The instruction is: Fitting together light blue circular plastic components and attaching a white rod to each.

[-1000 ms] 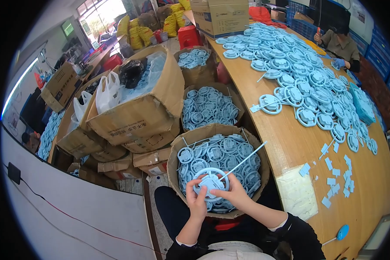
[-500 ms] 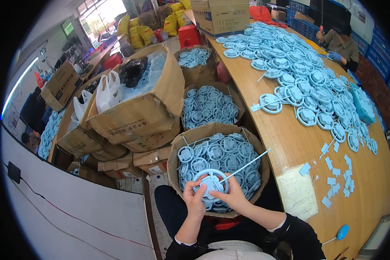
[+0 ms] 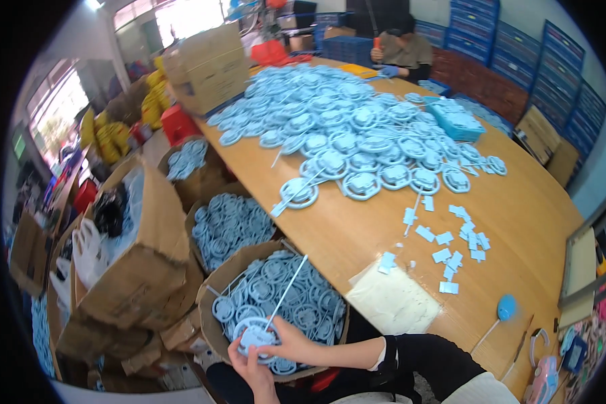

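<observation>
Both my hands grip one light blue round plastic part [image 3: 254,333], a ring with a flat shaped plate in its middle. My left hand [image 3: 249,369] pinches its lower left side, with the thumb on the front. My right hand [image 3: 293,343] grasps the right edge, its thumb lying across the lower plate. A thin light blue rod [image 3: 289,289] sticks up and rightward from the part beside my right fingers. Directly beneath is an open carton [image 3: 212,296] full of similar round parts [image 3: 316,303]. Whether the rod is joined to the part cannot be made out.
A wooden table [image 3: 518,236] at the right bears a large pile of round blue parts [image 3: 363,145], small flat blue pieces [image 3: 444,256], a whitish pad [image 3: 394,299] and a blue disc on a stick [image 3: 506,307]. More cartons [image 3: 148,269] stand left. Across the table sits another person [image 3: 411,50].
The view has swung right, bringing more of the table into sight. My hands keep hold of the round part, and its rod now points more steeply upward.
</observation>
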The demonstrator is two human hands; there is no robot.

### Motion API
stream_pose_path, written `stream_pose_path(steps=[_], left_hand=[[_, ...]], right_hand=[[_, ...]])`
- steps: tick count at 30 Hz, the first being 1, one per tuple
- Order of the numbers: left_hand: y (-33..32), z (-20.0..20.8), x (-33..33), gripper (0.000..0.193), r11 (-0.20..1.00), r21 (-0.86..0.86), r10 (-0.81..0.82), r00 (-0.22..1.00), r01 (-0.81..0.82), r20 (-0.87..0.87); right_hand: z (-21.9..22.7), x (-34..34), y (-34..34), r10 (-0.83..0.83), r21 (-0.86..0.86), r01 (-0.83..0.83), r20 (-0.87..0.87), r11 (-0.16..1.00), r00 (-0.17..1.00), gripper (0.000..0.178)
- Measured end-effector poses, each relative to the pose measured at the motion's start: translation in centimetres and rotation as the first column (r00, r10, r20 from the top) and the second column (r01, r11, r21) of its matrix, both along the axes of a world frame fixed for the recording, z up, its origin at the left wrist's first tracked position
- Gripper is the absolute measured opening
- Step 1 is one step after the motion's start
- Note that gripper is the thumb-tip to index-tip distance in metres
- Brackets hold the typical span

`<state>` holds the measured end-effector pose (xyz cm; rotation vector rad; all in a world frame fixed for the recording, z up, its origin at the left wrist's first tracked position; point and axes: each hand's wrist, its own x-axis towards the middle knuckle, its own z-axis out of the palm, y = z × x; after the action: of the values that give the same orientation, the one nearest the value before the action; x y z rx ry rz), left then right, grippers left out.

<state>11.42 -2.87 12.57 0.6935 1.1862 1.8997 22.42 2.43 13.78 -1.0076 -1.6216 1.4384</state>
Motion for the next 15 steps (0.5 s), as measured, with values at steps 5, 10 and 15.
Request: stream_pose_path(steps=[5, 10, 15], left_hand=[[0.0, 0.9, 0.7, 0.042, 0.988, -0.128, -0.1, 0.989, 0.085, -0.109], [0.7, 0.0, 0.5, 0.042, 0.981, -0.11, -0.159, 0.987, 0.159, 0.01], [2.2, -0.6, -1.0, 0.042, 0.983, -0.086, -0.132, 0.956, 0.16, 0.263]], right_hand=[[0.4, 0.6, -0.1, -0.036, -0.001, 0.036, -0.025, 0.999, 0.999, 0.055], [-0.3, 0.8, 0.9, -0.037, -0.013, 0.036, -0.076, 0.999, 0.996, 0.056], [2.8, 1.5, 2.0, -0.003, -0.168, -0.003, -0.036, 0.986, 0.999, 0.059]])
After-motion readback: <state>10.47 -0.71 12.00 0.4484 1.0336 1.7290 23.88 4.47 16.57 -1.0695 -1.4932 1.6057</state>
